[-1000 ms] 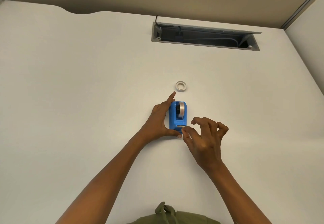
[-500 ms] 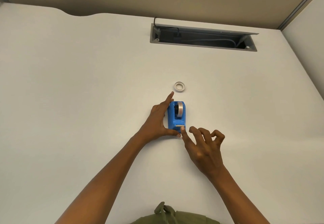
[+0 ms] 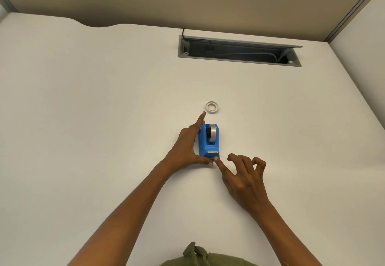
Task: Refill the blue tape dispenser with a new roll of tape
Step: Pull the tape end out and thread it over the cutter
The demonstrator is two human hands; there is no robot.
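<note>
The blue tape dispenser [image 3: 209,143] stands on the white desk [image 3: 83,120] at frame centre, a roll of tape [image 3: 213,132] seated in it. The left hand [image 3: 187,145] grasps its left side, thumb at the near end. The right hand [image 3: 243,178] touches the near end with one fingertip, grasping nothing, other fingers curled. A near-empty tape ring [image 3: 212,107] lies just above.
</note>
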